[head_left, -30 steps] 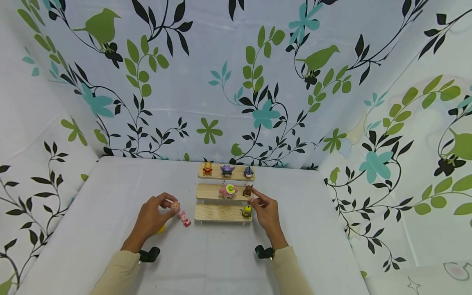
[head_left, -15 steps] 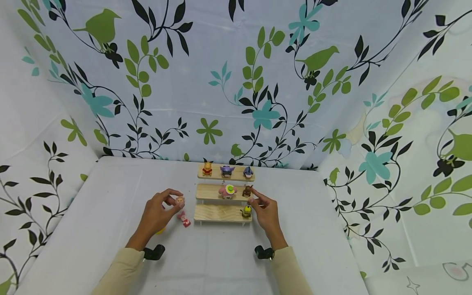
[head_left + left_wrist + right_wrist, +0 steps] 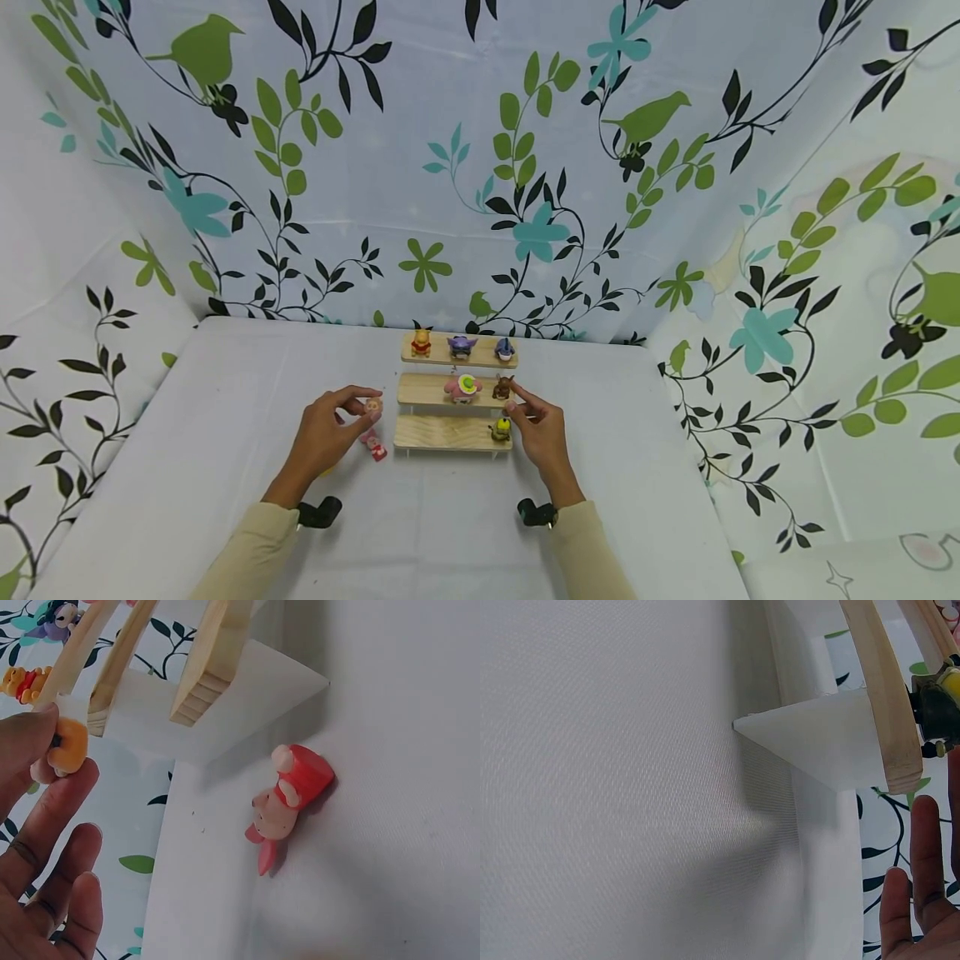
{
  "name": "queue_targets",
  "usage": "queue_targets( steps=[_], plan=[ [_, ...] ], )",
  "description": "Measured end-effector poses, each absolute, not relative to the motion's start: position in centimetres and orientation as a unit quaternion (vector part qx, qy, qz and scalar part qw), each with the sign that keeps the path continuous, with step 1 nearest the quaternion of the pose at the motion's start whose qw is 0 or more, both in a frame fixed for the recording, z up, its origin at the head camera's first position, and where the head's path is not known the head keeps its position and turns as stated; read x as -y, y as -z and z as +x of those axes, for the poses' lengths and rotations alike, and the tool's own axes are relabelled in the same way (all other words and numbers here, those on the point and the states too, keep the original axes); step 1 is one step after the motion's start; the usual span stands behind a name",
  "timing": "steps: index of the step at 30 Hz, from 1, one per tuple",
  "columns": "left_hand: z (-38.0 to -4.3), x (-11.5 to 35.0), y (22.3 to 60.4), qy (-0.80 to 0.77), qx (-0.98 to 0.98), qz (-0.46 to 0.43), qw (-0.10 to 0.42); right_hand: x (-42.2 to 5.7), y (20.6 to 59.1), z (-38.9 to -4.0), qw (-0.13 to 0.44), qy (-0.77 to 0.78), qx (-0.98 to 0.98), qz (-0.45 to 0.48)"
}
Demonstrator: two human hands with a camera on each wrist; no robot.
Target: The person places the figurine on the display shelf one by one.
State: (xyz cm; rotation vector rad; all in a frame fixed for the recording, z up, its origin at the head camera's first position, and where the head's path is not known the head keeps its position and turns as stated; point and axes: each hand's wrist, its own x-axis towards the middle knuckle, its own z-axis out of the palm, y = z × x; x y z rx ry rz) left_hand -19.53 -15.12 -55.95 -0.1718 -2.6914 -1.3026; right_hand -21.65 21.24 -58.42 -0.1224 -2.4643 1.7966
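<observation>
In the head view my left hand [image 3: 322, 437] pinches a small figurine [image 3: 373, 405] with a pinkish face between thumb and fingertips, just left of a three-tier wooden stand [image 3: 438, 433]. From the left wrist view, the figurine's rounded orange side [image 3: 71, 746] shows. Below that hand a piglet figurine [image 3: 300, 780] in red lies on its side on the table. My right hand [image 3: 543, 429] is at the stand's right end, its index fingertip at a brown figurine [image 3: 502, 387] on the middle tier and its thumb just below. Its other fingers [image 3: 927, 855] extend straight.
The top tier bears a yellow bear [image 3: 422, 342], a purple figurine [image 3: 461, 347] and a dark blue one [image 3: 505, 350]. On the middle tier stands a pink figurine [image 3: 462, 388]; a yellow-and-dark one [image 3: 501, 431] is at the bottom tier's right end. Patterned cloth [image 3: 465, 275] hangs behind.
My left hand has moved right, bringing the pinched figurine closer to the stand. The right hand has kept its place at the stand's right end.
</observation>
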Motion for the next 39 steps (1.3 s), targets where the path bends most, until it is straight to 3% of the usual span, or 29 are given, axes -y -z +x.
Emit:
queue_targets(
  steps=[29, 39],
  plan=[
    [-20.5, 13.0, 54.9, 0.47, 0.877, -0.072, 0.068, -21.2, 58.5, -21.6, 0.047, -0.59, 0.805, -0.041],
    [-21.3, 11.2, 53.6, 0.458, 0.88, -0.089, 0.09, -21.1, 58.3, -21.5, 0.043, -0.593, 0.803, -0.04]
  ],
)
